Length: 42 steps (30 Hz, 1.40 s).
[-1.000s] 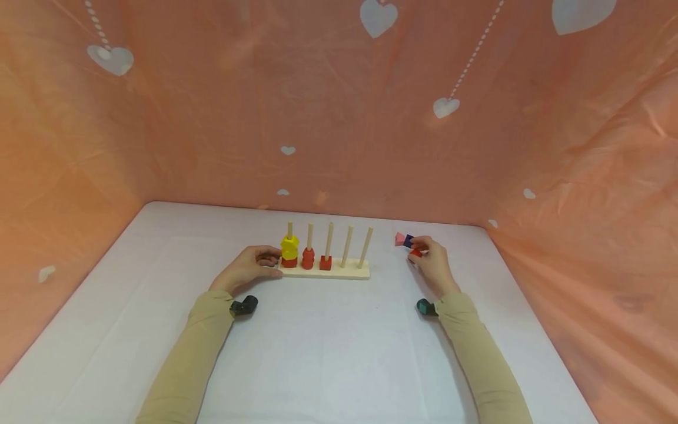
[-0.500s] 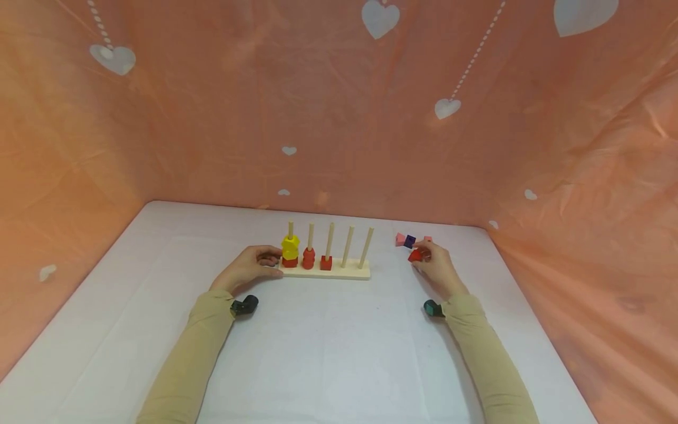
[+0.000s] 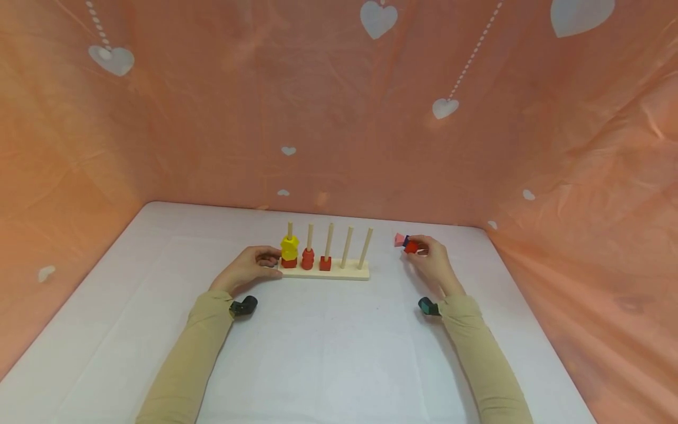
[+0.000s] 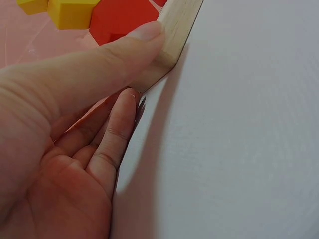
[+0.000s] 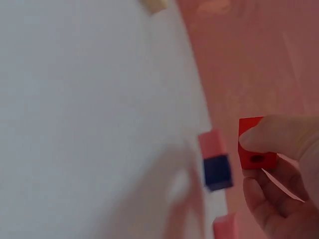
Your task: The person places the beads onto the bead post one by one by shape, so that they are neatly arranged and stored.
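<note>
My left hand (image 3: 246, 268) grips the left end of a wooden peg stand (image 3: 339, 273), its thumb on the front edge and the other fingers partly hidden behind. On the leftmost peg, yellow pieces (image 3: 289, 247) sit above a red one; red pieces (image 3: 308, 259) are on the second peg and a red square block (image 3: 325, 264) is on the third. The two right pegs are bare. My right hand (image 3: 435, 265) pinches a red block (image 5: 247, 158) with a hole in it, thumb over one face. It is held up over the table, right of the stand.
Close to the right hand lie a pink block (image 5: 212, 142) and a dark blue block (image 5: 217, 173), side by side. Another pink block (image 5: 226, 227) shows at the lower edge of the right wrist view. An orange curtain (image 3: 339, 118) surrounds the table's back and sides.
The right hand has lifted the red block and shifted it slightly left and away, where it now overlaps the dark blue block in the head view. The left hand stays on the stand.
</note>
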Motion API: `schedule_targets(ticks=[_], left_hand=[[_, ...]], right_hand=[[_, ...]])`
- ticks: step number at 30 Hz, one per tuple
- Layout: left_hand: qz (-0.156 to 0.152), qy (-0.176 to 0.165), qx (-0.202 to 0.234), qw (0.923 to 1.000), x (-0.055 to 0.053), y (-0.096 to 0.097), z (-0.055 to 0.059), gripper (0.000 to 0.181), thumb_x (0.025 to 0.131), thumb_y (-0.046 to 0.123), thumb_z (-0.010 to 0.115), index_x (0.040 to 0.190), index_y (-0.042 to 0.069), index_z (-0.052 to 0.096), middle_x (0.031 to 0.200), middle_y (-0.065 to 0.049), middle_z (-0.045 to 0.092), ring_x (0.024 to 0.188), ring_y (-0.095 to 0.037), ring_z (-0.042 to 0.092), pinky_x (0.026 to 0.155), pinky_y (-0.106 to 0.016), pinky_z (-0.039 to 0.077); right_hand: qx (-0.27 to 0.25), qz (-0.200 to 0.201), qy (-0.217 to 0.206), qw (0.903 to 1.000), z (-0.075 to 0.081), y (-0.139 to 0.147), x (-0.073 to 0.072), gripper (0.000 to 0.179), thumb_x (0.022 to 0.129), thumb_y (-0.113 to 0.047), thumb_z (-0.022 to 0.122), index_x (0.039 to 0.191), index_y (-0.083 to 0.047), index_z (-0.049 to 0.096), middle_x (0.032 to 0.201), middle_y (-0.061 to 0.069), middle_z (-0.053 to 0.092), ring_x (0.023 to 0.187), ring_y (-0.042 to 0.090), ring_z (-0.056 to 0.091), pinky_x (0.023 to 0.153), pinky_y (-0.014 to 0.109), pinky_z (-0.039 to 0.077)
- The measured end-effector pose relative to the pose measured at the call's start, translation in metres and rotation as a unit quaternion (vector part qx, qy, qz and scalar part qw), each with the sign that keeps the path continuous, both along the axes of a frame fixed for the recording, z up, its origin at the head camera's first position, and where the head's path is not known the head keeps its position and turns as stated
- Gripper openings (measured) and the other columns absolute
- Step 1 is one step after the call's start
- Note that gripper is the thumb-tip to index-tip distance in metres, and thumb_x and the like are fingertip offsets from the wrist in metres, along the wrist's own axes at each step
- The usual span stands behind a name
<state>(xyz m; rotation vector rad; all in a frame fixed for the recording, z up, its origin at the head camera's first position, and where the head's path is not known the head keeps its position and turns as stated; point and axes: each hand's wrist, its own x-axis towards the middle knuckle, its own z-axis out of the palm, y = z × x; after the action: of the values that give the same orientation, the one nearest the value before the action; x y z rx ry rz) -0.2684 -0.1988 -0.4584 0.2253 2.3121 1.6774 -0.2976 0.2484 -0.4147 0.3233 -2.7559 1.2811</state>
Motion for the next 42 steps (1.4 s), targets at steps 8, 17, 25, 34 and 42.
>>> schedule_targets(ticks=[8, 17, 25, 34, 42], left_hand=[[0.0, 0.001, -0.002, 1.0, 0.0, 0.0, 0.001, 0.061, 0.077, 0.016, 0.081, 0.129, -0.001, 0.053, 0.121, -0.014, 0.056, 0.105, -0.026, 0.052, 0.093, -0.031, 0.045], [0.0, 0.007, -0.01, 0.9999, 0.001, 0.0, 0.0, 0.061, 0.077, 0.016, 0.081, 0.129, 0.0, 0.053, 0.121, -0.013, 0.057, 0.105, -0.026, 0.053, 0.094, -0.033, 0.045], [0.0, -0.001, 0.004, 1.0, 0.002, 0.001, 0.002, 0.062, 0.077, 0.015, 0.081, 0.13, -0.001, 0.053, 0.122, -0.013, 0.056, 0.105, -0.026, 0.052, 0.092, -0.029, 0.046], [-0.003, 0.001, 0.017, 0.9998, 0.001, 0.0, 0.001, 0.06, 0.077, 0.012, 0.081, 0.129, -0.002, 0.053, 0.12, -0.014, 0.056, 0.105, -0.026, 0.052, 0.088, -0.024, 0.046], [-0.004, 0.005, 0.011, 0.9999, 0.001, -0.001, 0.0, 0.06, 0.078, 0.014, 0.081, 0.129, -0.001, 0.053, 0.121, -0.014, 0.056, 0.106, -0.026, 0.052, 0.09, -0.026, 0.046]], right_hand=[[-0.109, 0.018, 0.054, 0.9925, 0.031, -0.022, 0.003, 0.04, 0.085, -0.001, 0.07, 0.123, 0.002, 0.057, 0.119, 0.016, 0.059, 0.107, 0.029, 0.057, 0.092, 0.032, 0.048], [-0.235, 0.034, 0.076, 0.9685, 0.069, -0.064, 0.015, 0.042, 0.083, -0.004, 0.073, 0.122, 0.001, 0.059, 0.118, 0.016, 0.061, 0.106, 0.023, 0.06, 0.09, 0.025, 0.048], [-0.28, 0.102, 0.095, 0.9497, 0.09, -0.101, 0.023, 0.041, 0.08, 0.006, 0.073, 0.119, 0.005, 0.059, 0.112, 0.015, 0.063, 0.101, 0.022, 0.062, 0.089, 0.03, 0.05], [-0.263, 0.152, 0.101, 0.9473, 0.088, -0.138, 0.025, 0.039, 0.079, 0.008, 0.073, 0.115, 0.006, 0.059, 0.108, 0.015, 0.064, 0.098, 0.022, 0.063, 0.088, 0.032, 0.05], [-0.231, 0.176, 0.084, 0.9532, 0.083, -0.163, 0.029, 0.037, 0.083, 0.004, 0.07, 0.118, 0.003, 0.059, 0.111, 0.015, 0.063, 0.104, 0.025, 0.06, 0.095, 0.038, 0.046]])
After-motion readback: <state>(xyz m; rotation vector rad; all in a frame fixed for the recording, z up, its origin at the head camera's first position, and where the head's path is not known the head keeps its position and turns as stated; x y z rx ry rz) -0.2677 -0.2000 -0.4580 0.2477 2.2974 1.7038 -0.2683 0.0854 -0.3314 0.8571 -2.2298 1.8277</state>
